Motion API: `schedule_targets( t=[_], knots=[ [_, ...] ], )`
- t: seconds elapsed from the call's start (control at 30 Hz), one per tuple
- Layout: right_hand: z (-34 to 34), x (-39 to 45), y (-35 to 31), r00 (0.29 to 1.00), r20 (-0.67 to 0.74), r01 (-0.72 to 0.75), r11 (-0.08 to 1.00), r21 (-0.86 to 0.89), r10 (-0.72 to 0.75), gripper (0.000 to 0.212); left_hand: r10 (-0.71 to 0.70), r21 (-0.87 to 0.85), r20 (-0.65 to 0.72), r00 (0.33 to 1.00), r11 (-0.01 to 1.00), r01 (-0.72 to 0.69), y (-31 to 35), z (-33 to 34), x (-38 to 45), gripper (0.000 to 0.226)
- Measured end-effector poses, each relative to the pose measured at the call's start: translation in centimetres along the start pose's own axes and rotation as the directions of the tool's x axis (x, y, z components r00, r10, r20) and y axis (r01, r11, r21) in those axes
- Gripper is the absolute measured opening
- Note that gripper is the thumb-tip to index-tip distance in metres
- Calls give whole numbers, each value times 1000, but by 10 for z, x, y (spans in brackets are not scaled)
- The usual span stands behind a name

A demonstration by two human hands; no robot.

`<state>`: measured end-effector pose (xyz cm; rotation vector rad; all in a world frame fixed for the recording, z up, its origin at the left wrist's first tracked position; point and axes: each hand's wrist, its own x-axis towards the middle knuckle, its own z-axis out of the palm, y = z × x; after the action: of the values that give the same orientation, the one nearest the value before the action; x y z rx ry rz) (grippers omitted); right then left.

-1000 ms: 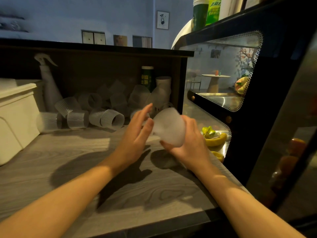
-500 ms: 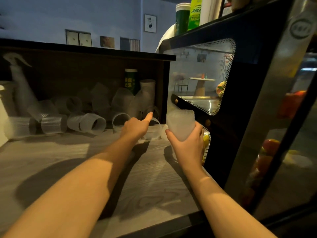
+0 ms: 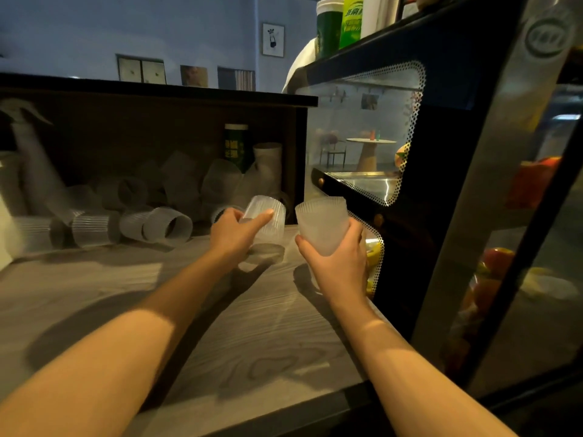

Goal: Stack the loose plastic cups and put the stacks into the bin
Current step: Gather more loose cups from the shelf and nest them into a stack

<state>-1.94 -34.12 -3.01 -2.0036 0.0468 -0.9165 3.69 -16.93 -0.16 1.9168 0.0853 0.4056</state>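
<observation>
My right hand (image 3: 339, 266) grips a frosted plastic cup (image 3: 321, 223) upright, just above the wooden counter (image 3: 220, 326). Left of it, my left hand (image 3: 235, 231) holds a ribbed translucent cup (image 3: 268, 216) lifted off the counter and tilted, its mouth toward the right. Several more loose ribbed cups (image 3: 164, 223) lie on their sides along the back of the counter under a dark shelf. Only a white sliver at the far left edge shows of the bin (image 3: 3, 241).
A glass display case (image 3: 410, 184) with fruit inside stands close on the right. A white spray bottle (image 3: 31, 159), a green can (image 3: 235, 146) and a beige tube (image 3: 268, 162) stand at the back. The dark overhang (image 3: 157, 93) hangs low above the cups.
My left hand reached forward and picked up a ribbed cup from the back pile. My right hand turned its cup upright and held it near the case. The view swung right.
</observation>
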Motion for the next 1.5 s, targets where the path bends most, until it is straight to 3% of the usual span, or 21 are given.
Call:
schedule_targets(
  t=[0.13,0.33,0.43,0.67,0.9,1.1,1.37,1.43,1.5],
  knots=[
    [0,-2,-1,997,59,48,999,-4,-48,86,184,-156,11,983,971,-180,-4,-42,-19,44],
    [-1,-7,-6,976,136,172,985,-24,-168,88,198,-376,-99,975,900,-221,-5,-78,-37,45],
    [0,-11,-9,946,188,286,953,-104,-263,83,297,-327,-130,946,888,-323,0,-81,-43,34],
    [5,-17,-16,844,261,521,832,-193,-468,79,497,-174,-149,855,838,-518,2,-75,-54,46],
    [8,-20,-21,810,288,571,799,-187,-511,83,639,60,-97,763,769,-636,0,-67,-61,39],
    [8,-22,-23,795,284,589,794,-153,-535,82,699,148,-17,715,709,-690,3,-68,-61,42],
    [7,-22,-19,821,284,546,826,-140,-495,83,490,90,280,826,843,-531,-5,-38,-78,69],
    [7,-20,-19,855,250,495,857,-141,-453,81,457,-24,230,859,885,-465,-1,-39,-76,70],
    [9,-18,-20,891,218,430,893,-129,-398,81,423,-76,76,903,905,-417,-2,-42,-67,68]
  ],
)
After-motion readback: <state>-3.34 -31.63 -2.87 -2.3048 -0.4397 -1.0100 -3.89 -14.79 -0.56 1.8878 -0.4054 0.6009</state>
